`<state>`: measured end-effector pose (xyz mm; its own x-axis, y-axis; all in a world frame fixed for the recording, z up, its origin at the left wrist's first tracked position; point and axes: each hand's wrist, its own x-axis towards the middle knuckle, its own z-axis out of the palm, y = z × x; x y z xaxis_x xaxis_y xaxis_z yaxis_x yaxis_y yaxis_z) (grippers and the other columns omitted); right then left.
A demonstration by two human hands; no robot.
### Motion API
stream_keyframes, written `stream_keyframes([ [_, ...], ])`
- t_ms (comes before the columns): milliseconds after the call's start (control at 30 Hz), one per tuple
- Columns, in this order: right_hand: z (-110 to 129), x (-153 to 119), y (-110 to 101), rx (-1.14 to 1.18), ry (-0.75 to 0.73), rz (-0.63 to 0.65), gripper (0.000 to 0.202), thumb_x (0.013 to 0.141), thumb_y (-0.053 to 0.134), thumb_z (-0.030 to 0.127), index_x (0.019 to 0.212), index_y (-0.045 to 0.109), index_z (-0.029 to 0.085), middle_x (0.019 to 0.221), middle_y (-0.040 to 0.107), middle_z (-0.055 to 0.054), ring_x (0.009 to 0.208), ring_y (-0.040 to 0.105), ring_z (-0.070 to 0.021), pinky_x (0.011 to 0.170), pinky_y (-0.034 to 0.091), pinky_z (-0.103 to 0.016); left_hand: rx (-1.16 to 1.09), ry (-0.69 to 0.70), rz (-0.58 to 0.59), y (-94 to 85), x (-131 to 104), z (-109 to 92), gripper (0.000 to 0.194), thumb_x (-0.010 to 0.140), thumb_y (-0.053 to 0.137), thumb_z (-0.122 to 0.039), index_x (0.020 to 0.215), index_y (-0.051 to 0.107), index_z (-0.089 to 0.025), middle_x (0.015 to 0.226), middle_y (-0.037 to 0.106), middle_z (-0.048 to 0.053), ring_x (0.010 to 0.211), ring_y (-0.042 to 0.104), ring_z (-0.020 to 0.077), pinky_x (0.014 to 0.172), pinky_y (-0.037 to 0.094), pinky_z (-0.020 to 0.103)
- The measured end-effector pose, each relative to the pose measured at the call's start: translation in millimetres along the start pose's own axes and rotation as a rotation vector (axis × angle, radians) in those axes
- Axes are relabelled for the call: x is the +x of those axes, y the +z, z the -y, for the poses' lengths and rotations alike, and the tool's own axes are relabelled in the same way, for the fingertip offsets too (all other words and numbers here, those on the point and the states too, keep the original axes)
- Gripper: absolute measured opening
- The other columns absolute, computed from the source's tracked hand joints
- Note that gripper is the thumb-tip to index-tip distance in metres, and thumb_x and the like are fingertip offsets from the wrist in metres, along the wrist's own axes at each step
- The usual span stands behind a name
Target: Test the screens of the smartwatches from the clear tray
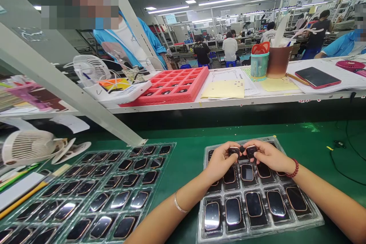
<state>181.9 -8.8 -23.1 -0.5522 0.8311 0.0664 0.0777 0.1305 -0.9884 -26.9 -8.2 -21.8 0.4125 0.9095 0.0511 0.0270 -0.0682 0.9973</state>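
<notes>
My left hand [223, 160] pinches a dark watch case [234, 151] between thumb and fingers, above the far row of a clear plastic tray [201, 217]. Close beside it, my right hand [267, 154] grips a second dark watch case [251, 151]. A small black piece [242, 149] shows between the two; I cannot tell whether it joins them. Below my hands, the tray's pockets hold rows of smartwatch faces with gold-coloured rims, such as a watch face [254, 204] in the near row. My forearms partly cover the tray's far pockets.
At left, more clear trays [151, 188] hold several watch faces. A white fan [28, 146] and pens lie further left. A slanted metal post [85, 99] rises to a shelf [223, 101] bearing a red foam tray [197, 84], cups and a phone [317, 77]. A cable [343, 167] runs at right.
</notes>
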Motion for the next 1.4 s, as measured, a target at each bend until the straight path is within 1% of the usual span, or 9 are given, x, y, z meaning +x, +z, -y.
stream_keyframes([
  [133,0.5,-1.2,1.6,0.034,-0.043,0.052,0.040,0.078,0.046,0.007,0.114,0.057,0.021,0.112,0.057,-0.006,0.101,0.057,-0.0203,0.081,0.053,-0.034,-0.017,0.008,-0.025,-0.8,-0.2,-0.4,0.032,0.073,0.059,-0.018,0.104,0.054,-0.015,0.090,0.062,0.006,0.083,0.057,0.0168,0.074,0.046,0.028],
  [233,0.3,-1.1,0.9,0.012,-0.011,0.038,0.039,0.080,0.044,0.009,0.115,0.056,0.021,0.108,0.059,-0.006,0.086,0.062,-0.0176,0.073,0.054,-0.033,-0.034,-0.006,-0.006,-0.2,-0.5,-1.3,0.029,0.075,0.057,-0.020,0.103,0.055,-0.014,0.087,0.062,0.006,0.078,0.056,0.0155,0.071,0.046,0.028],
  [433,-1.0,-0.7,0.6,0.001,-0.018,0.024,0.039,0.079,0.046,0.008,0.114,0.056,0.021,0.110,0.058,-0.006,0.085,0.063,-0.0175,0.073,0.054,-0.033,-0.056,-0.009,0.005,1.1,-1.0,-1.5,0.032,0.073,0.058,-0.018,0.105,0.054,-0.015,0.086,0.061,0.005,0.076,0.056,0.0147,0.071,0.046,0.027],
  [567,-1.2,-0.7,0.6,0.013,-0.033,0.038,0.039,0.079,0.046,0.008,0.113,0.058,0.022,0.112,0.059,-0.006,0.093,0.061,-0.0191,0.076,0.054,-0.033,-0.034,-0.021,-0.019,1.5,-1.3,-1.9,0.039,0.070,0.059,-0.013,0.108,0.053,-0.016,0.092,0.062,0.006,0.087,0.058,0.0173,0.076,0.046,0.028],
  [667,-1.6,-0.8,0.2,-0.019,0.008,0.025,0.039,0.080,0.045,0.008,0.115,0.056,0.023,0.110,0.060,-0.006,0.081,0.064,-0.0171,0.069,0.054,-0.032,-0.041,-0.026,0.003,2.0,-1.2,-2.6,0.036,0.072,0.058,-0.017,0.108,0.053,-0.015,0.092,0.061,0.006,0.082,0.057,0.0165,0.072,0.048,0.028],
  [833,-1.6,-0.8,0.9,-0.004,-0.056,0.021,0.042,0.077,0.049,0.007,0.115,0.056,0.022,0.117,0.056,-0.007,0.108,0.055,-0.0224,0.085,0.052,-0.036,-0.046,-0.033,-0.003,3.0,-2.1,-2.6,0.043,0.070,0.058,-0.013,0.113,0.051,-0.015,0.093,0.061,0.006,0.086,0.058,0.0172,0.074,0.047,0.029],
  [1033,0.1,-1.0,0.6,-0.037,0.009,0.011,0.039,0.081,0.044,0.010,0.116,0.055,0.021,0.111,0.059,-0.007,0.081,0.063,-0.0166,0.068,0.055,-0.031,-0.009,-0.030,-0.003,1.7,-2.3,-2.1,0.040,0.071,0.060,-0.016,0.110,0.052,-0.015,0.094,0.062,0.007,0.085,0.058,0.0174,0.075,0.047,0.029],
  [1200,1.2,-1.6,2.6,-0.007,-0.065,0.069,0.042,0.075,0.050,0.006,0.113,0.058,0.022,0.120,0.055,-0.006,0.108,0.055,-0.0218,0.089,0.051,-0.037,-0.045,-0.023,-0.003,1.4,-0.9,-1.9,0.030,0.073,0.058,-0.016,0.103,0.055,-0.015,0.088,0.061,0.005,0.076,0.057,0.0147,0.069,0.047,0.027],
  [1400,-2.2,0.9,-2.1,-0.018,0.036,-0.001,0.038,0.080,0.046,0.011,0.117,0.054,0.019,0.110,0.060,-0.008,0.077,0.064,-0.0165,0.063,0.054,-0.028,-0.103,-0.031,0.005,2.2,0.0,2.1,0.051,0.063,0.050,-0.002,0.111,0.051,-0.017,0.098,0.063,0.006,0.091,0.058,0.0166,0.080,0.047,0.029],
])
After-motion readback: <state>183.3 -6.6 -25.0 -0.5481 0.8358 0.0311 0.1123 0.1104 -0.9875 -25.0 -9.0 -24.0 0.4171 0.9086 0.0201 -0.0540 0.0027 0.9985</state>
